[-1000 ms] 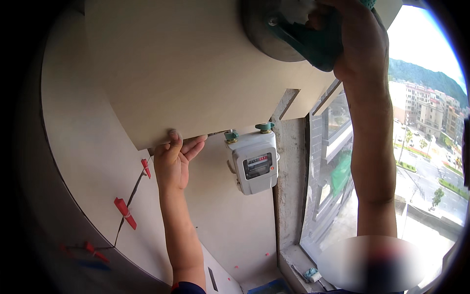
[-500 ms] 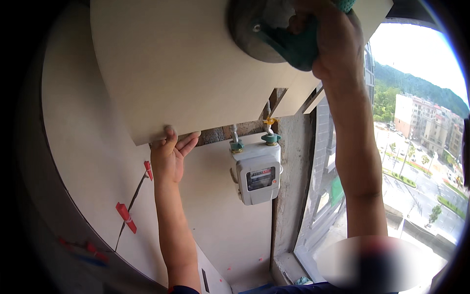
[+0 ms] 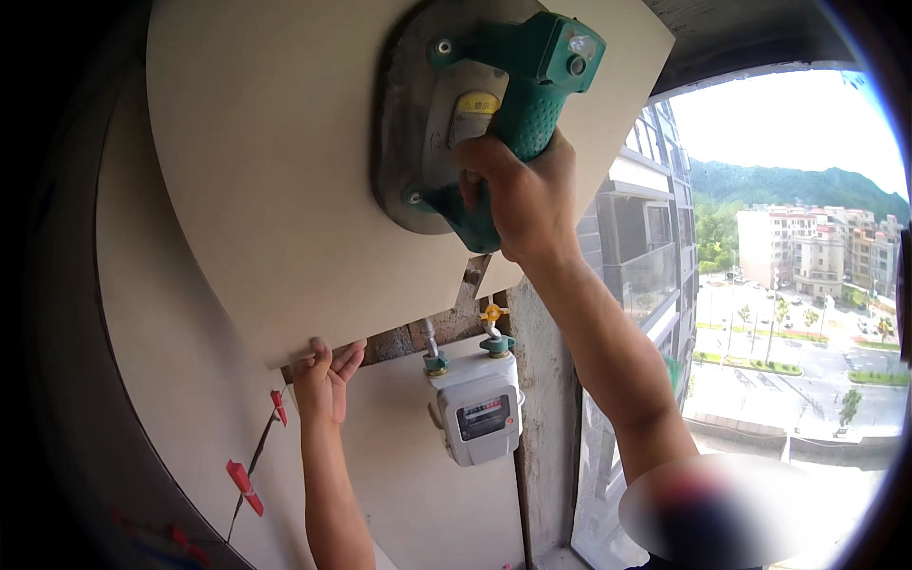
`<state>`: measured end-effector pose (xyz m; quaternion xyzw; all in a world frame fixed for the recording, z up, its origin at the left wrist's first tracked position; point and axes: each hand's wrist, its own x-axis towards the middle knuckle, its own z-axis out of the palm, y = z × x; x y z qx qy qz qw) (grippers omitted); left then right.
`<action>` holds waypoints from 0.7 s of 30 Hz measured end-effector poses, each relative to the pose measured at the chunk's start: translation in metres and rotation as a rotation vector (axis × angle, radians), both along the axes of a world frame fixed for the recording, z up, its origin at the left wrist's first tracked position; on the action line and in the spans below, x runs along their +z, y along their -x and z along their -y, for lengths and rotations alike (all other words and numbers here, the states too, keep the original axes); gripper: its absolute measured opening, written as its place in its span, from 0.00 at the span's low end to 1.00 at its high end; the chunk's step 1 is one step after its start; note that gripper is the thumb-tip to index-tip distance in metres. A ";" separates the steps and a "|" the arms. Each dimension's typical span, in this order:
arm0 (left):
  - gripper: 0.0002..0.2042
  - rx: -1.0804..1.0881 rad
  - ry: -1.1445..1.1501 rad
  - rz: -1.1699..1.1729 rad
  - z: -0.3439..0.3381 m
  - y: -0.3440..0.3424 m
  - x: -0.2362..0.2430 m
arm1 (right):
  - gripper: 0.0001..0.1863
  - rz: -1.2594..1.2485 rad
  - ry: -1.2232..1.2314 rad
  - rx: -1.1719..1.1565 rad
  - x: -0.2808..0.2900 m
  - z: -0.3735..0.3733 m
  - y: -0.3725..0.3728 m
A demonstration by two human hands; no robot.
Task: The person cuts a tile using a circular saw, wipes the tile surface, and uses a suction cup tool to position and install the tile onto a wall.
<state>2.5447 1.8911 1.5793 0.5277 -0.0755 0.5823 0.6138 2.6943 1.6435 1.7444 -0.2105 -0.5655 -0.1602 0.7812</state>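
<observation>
A large beige wall tile (image 3: 275, 218) leans across the upper left, with a slot cut into its lower edge near a gas pipe. My right hand (image 3: 532, 195) is wrapped round the textured green handle of a tile suction vibrator (image 3: 546, 104), whose round dark pad lies against the tile's face. At the tile's lower left corner, my left hand (image 3: 328, 380) holds the edge from below, its thumb at the front and the other fingers partly hidden. Below the tile hangs a grey-white gas meter (image 3: 478, 413) with green pipe fittings; a yellow valve (image 3: 493, 313) sits just above it.
Red tile-levelling wedges (image 3: 245, 486) sit along a joint in the tiled wall (image 3: 171, 285) on the left. Rough brick (image 3: 394, 342) shows under the tile's edge. A concrete strip (image 3: 543, 380) borders the window opening (image 3: 779, 285) on the right, with buildings and a road outside.
The view has tilted upward, bringing the whole suction vibrator into sight and the meter lower in the picture. Both hands keep their holds on the vibrator and the tile's edge.
</observation>
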 end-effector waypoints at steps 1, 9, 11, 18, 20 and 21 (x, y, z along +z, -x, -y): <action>0.02 -0.017 0.002 0.018 -0.002 -0.002 0.003 | 0.07 0.020 -0.011 0.012 0.004 -0.003 -0.001; 0.03 -0.065 0.056 0.050 -0.021 -0.013 0.019 | 0.07 0.072 -0.037 -0.061 0.018 -0.029 -0.003; 0.03 -0.081 0.056 0.041 -0.030 -0.009 0.020 | 0.07 0.061 -0.030 -0.051 0.019 -0.034 -0.001; 0.03 -0.136 0.007 0.054 -0.059 -0.021 0.023 | 0.07 0.064 -0.028 -0.073 0.018 -0.050 -0.004; 0.03 -0.138 0.023 0.043 -0.065 -0.022 0.023 | 0.07 0.056 -0.045 -0.063 0.019 -0.058 -0.006; 0.03 -0.126 0.025 0.038 -0.066 -0.023 0.024 | 0.07 0.054 -0.050 -0.061 0.019 -0.061 -0.007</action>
